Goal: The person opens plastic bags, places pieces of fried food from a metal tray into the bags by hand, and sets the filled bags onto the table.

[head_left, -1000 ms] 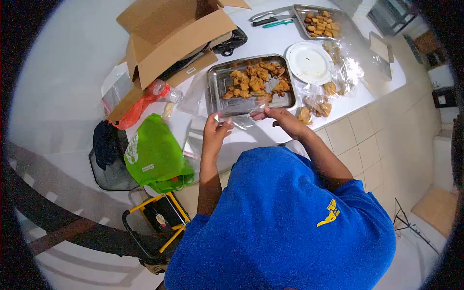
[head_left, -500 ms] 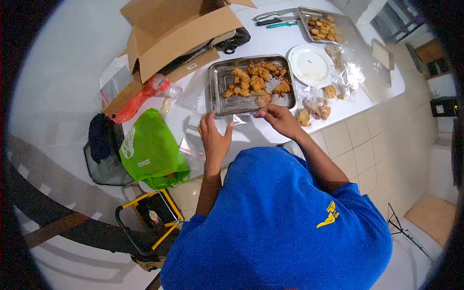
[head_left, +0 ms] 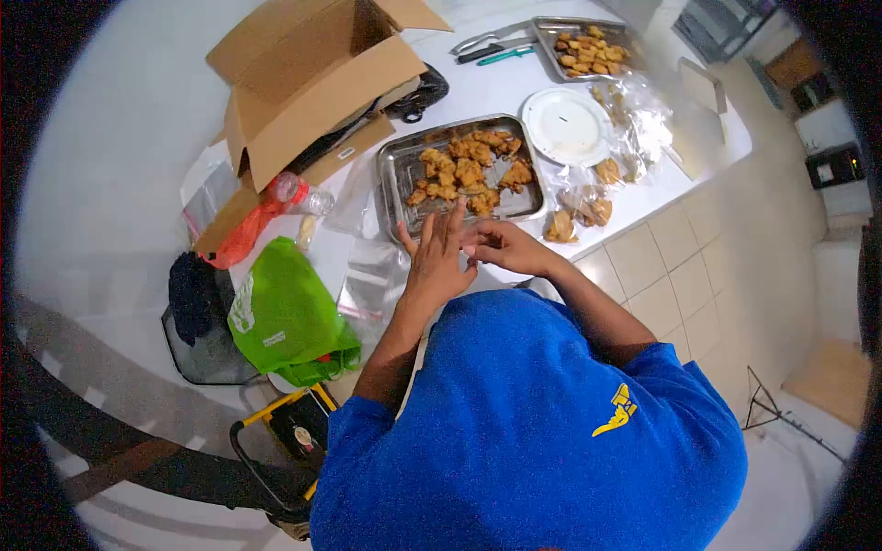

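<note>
My left hand (head_left: 435, 266) is over the near edge of a metal tray (head_left: 390, 197), its fingers spread and its thumb beside my right fingertips. The fingers of my right hand (head_left: 514, 249) pinch a small clear plastic bag (head_left: 474, 237), which is mostly hidden between the hands. Fried pieces (head_left: 470, 172) lie in the tray just beyond my fingers. To the right of the tray are a white plate (head_left: 567, 126) and clear bags with fried pieces inside (head_left: 586, 206). Flat clear plastic packets (head_left: 370, 275) lie left of my left hand.
An open cardboard box (head_left: 312, 101) stands at the back left, with a clear bottle (head_left: 303, 194) and a green bag (head_left: 285, 308) nearer. A second tray of fried pieces (head_left: 588, 52), a green knife (head_left: 505, 56) and other utensils are at the back right.
My left hand has moved right and up, closer to my right hand, with its fingers spread. The view has shifted slightly. The clear bag shows less between the hands.
</note>
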Available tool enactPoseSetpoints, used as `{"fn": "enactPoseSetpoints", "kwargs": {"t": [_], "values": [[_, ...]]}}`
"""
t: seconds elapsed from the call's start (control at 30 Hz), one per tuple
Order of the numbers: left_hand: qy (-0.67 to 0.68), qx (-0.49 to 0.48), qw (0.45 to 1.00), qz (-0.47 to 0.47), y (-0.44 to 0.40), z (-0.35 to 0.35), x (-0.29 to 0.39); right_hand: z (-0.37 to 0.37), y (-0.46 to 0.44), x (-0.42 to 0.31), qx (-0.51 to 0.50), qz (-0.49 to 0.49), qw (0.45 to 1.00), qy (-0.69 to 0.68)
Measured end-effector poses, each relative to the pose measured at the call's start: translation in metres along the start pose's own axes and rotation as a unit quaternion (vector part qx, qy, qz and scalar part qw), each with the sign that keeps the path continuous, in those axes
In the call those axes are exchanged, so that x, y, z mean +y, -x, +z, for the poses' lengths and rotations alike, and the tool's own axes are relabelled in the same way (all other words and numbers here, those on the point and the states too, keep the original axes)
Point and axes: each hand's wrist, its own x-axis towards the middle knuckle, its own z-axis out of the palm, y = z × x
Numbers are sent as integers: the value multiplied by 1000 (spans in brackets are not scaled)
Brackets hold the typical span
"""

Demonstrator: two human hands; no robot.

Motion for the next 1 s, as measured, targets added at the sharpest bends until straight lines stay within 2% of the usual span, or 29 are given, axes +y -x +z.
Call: {"fn": "enactPoseSetpoints", "kwargs": {"t": [0.03,0.07,0.27,0.4,0.5,0.6,0.7,0.73,0.8,0.83,0.87,0.93,0.97,1.0], "values": [[-4,-18,1000,-4,0,0,2,1,2,-2,-12,-1,1000,22],[-9,-35,999,-9,-1,-1,5,0,2,0,-11,-42,996,75],[11,-25,999,-46,3,14,3,-15,1,12,-39,57,988,136],[-8,31,996,-88,6,23,11,-21,-2,-20,-83,83,984,131],[6,25,985,-168,5,34,21,-31,-8,-8,-122,106,984,72],[28,16,971,-239,3,43,30,-47,-14,-16,-175,-40,957,227],[96,30,944,-315,7,55,36,-78,-28,-35,-196,-48,954,221],[90,46,938,-331,8,61,38,-88,-35,-36,-139,-44,963,225],[191,83,895,-393,12,65,44,-121,-66,-9,-75,28,978,191],[240,104,869,-421,14,65,48,-133,-84,0,-40,-77,965,249],[244,152,862,-417,16,66,57,-144,-101,23,-46,-120,925,357],[232,221,841,-435,16,65,72,-168,-135,69,-27,-210,801,559],[224,257,830,-442,15,64,80,-170,-145,87,-36,-240,750,615],[216,281,821,-447,15,63,86,-163,-147,81,-74,-217,745,627]]}}
